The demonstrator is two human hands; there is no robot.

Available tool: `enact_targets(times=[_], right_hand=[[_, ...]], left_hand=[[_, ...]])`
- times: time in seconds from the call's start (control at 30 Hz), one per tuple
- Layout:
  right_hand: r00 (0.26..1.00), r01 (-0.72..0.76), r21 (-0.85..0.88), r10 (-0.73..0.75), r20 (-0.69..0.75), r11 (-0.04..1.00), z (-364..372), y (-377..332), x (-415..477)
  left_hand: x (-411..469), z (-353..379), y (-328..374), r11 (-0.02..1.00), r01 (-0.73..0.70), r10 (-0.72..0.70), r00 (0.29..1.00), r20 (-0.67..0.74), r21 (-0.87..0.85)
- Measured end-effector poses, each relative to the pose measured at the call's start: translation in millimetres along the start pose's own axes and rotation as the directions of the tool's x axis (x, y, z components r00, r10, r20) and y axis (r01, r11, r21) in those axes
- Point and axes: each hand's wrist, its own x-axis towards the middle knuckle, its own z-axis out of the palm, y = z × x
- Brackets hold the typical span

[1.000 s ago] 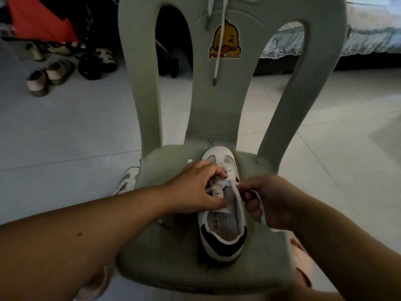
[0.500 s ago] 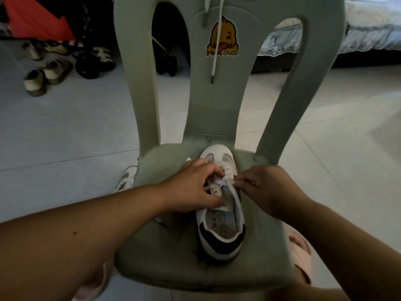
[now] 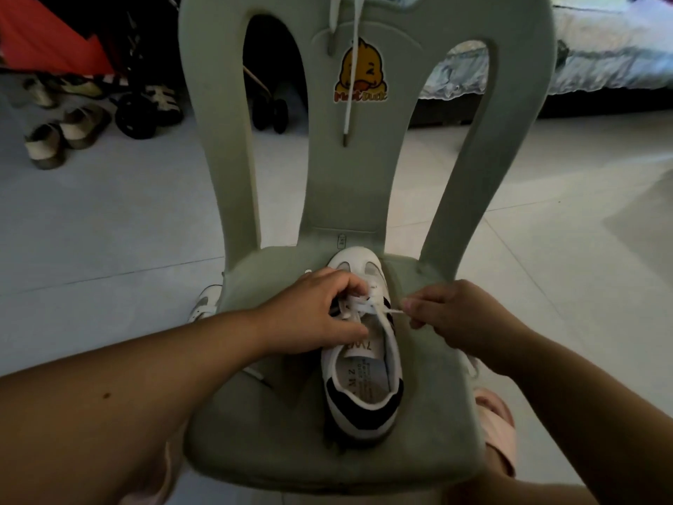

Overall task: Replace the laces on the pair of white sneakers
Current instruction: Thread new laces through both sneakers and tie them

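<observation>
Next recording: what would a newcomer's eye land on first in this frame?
The white sneaker stands mid-seat on the pale green chair, toe toward the backrest, with both hands working on it: the left hand grips its laced front while the right hand pinches a lace drawn taut to the right. Next, the yellow duck sticker high on the backrest, with a second lace hanging across it.

Left forearm (image 3: 145,388) and right forearm (image 3: 582,395) bare; small dark mole (image 3: 106,395) on the left; short plain nails on the right hand (image 3: 459,318); pink slipper (image 3: 497,428) underfoot.
</observation>
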Motion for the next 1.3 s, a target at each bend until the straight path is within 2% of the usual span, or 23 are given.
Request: enact_targets(times=[0.1,0.2,0.27,0.33,0.4,0.47,0.53,0.6,0.67,0.7,0.77,0.83,0.9,0.93,1.1,1.2,1.3], right_hand=[[0.997,0.08,-0.048,-0.079,0.022,0.996,-18,-4,-7],[0.992,0.122,-0.056,-0.122,0.011,0.991,-39,-5,-15],[0.986,0.144,-0.15,-0.154,-0.058,0.978,-52,0,-17],[0.973,0.147,-0.236,-0.184,-0.142,0.961,-60,6,-19],[0.959,0.142,-0.261,-0.198,-0.203,0.955,-63,11,-20],[0.966,0.08,-0.238,-0.134,-0.221,0.968,-62,15,-21],[0.992,-0.049,-0.189,0.026,-0.122,0.981,-58,11,-26],[0.977,-0.174,-0.114,0.186,0.1,0.978,-49,1,-35],[0.939,-0.253,0.037,0.236,0.251,0.967,-30,-7,-41],[0.939,-0.275,0.128,0.237,0.249,0.953,-18,-8,-40],[0.938,-0.343,0.391,0.291,0.189,0.854,9,-5,-35],[0.932,-0.349,0.71,0.309,0.192,0.611,29,-3,-29],[0.949,-0.279,0.867,0.256,0.184,0.412,35,-3,-24],[0.955,-0.249,0.899,0.246,0.165,0.361,36,-3,-22],[0.95,-0.109,0.966,0.309,0.033,0.233,20,1,-10],[0.917,0.025,0.998,0.397,-0.047,0.061,-7,7,-4],[0.867,0.16,0.986,0.469,-0.167,0.056,-40,19,-2]], left_hand=[[8,0,13,0.999,-0.016,0.015,1.0,-0.022,-0.05],[22,2,26,0.992,-0.045,0.04,0.998,0.044,0.117],[29,1,33,0.984,-0.061,0.04,0.991,0.128,0.165],[35,-2,38,0.988,-0.062,0.032,0.98,0.196,0.144],[38,-3,40,0.989,-0.051,0.019,0.974,0.226,0.138],[42,-2,41,0.986,-0.066,0.032,0.976,0.217,0.15],[44,2,42,0.982,-0.093,0.058,0.977,0.204,0.166],[45,5,42,0.978,-0.118,0.084,0.978,0.192,0.174],[45,7,43,0.982,-0.132,0.108,0.979,0.176,0.136],[44,7,43,0.984,-0.137,0.116,0.978,0.171,0.113],[43,8,42,0.99,-0.124,0.113,0.98,0.165,0.062],[41,9,40,0.996,-0.084,0.083,0.987,0.135,0.0],[40,10,39,0.997,-0.057,0.062,0.991,0.117,-0.05],[39,10,39,0.997,-0.054,0.06,0.991,0.122,-0.054],[37,11,41,0.999,-0.037,0.035,0.995,0.095,0.012],[35,11,43,1.0,-0.009,0.007,0.993,0.114,0.014],[32,10,44,0.999,-0.016,0.011,0.991,0.135,0.034]])
